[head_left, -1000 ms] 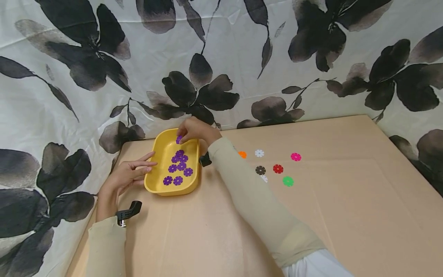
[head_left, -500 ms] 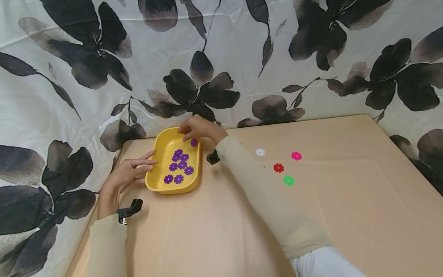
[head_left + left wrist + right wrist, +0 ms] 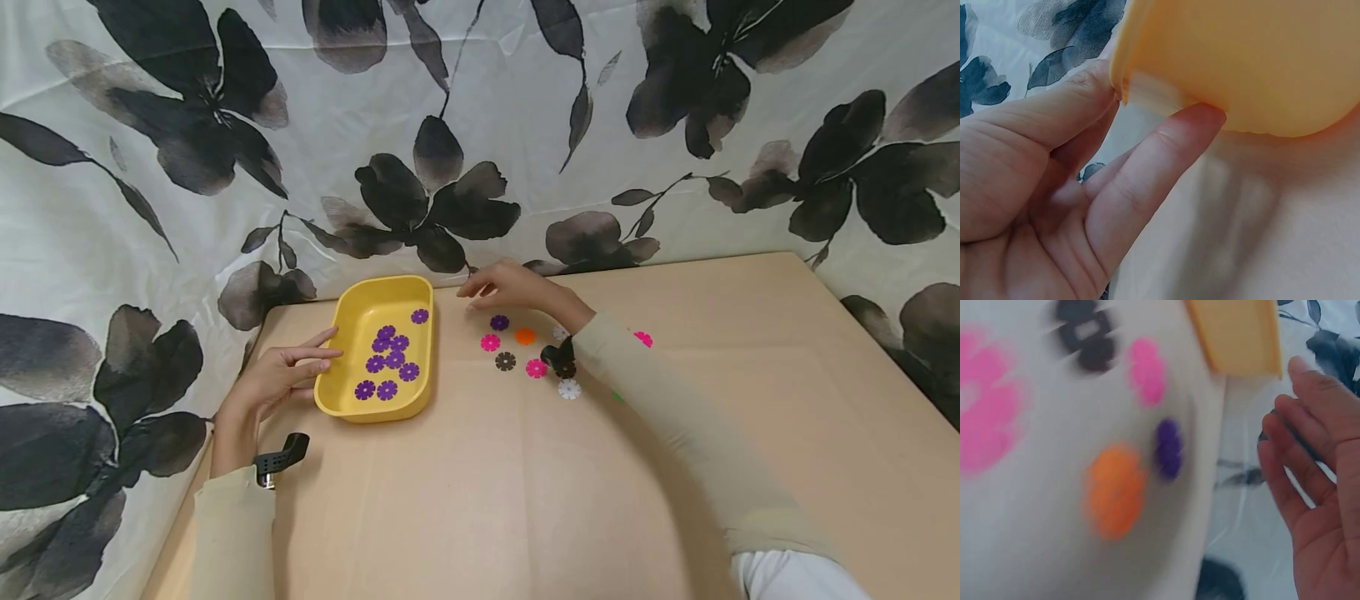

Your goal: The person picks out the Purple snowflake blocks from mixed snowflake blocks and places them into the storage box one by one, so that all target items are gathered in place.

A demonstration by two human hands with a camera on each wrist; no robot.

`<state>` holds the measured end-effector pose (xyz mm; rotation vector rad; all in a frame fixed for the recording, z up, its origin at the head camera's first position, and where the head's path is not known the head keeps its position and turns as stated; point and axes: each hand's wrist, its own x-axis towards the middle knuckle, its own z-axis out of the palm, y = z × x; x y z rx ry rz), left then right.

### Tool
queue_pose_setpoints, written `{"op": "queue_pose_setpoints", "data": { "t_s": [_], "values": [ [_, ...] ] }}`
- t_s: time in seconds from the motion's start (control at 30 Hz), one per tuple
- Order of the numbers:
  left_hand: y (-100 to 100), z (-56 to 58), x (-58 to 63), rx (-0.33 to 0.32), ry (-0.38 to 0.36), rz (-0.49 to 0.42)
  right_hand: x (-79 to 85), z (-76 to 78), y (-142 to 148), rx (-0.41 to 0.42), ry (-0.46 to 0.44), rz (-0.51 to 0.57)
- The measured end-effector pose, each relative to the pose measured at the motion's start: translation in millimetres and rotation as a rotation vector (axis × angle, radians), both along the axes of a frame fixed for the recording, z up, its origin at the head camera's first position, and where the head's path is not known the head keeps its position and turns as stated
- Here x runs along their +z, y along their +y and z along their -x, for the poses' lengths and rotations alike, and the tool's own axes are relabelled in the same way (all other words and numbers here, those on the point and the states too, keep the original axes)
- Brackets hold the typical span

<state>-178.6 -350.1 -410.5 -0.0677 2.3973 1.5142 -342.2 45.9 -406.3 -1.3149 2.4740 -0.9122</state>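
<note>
A yellow tray [image 3: 349, 317] on the table holds several purple flower-shaped pieces [image 3: 394, 359]. My left hand [image 3: 273, 379] touches its left side with long, nearly straight fingers. In the left wrist view a fingertip [image 3: 1207, 119] lies against the tray's outer wall [image 3: 1260, 94]. My right hand [image 3: 521, 292], holding nothing, hovers right of the tray near the table's back edge. Its fingers look loosely bent in the right wrist view. A purple flower piece [image 3: 499, 322] lies on the table just below it, beside an orange one [image 3: 526, 336].
Pink [image 3: 490, 342], brown [image 3: 506, 361] and white [image 3: 569, 389] flower pieces lie right of the tray. Another pink piece [image 3: 642, 338] shows past the right sleeve [image 3: 675, 417], which covers part of the table. A floral cloth [image 3: 480, 125] hangs behind the table.
My right hand has let a purple flower piece go in the tray's upper right, then moved right, out over the table. The left hand stays at the tray's side.
</note>
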Motion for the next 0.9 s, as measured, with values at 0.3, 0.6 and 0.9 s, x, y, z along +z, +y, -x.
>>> {"op": "queue_pose_setpoints", "data": {
  "t_s": [0.3,0.6,0.9],
  "values": [
    [-2,-1.9,2.2,0.001,-0.006,0.008,-33.8,-3.4,42,-0.029,-0.024,-0.072],
    [-1,-0.4,0.9,-0.003,-0.008,-0.026,-44.3,4.3,49,-0.048,-0.080,-0.064],
    [-2,1.3,0.2,-0.009,-0.006,-0.040,-49.2,6.2,53,-0.085,-0.165,0.004]
  ]
}}
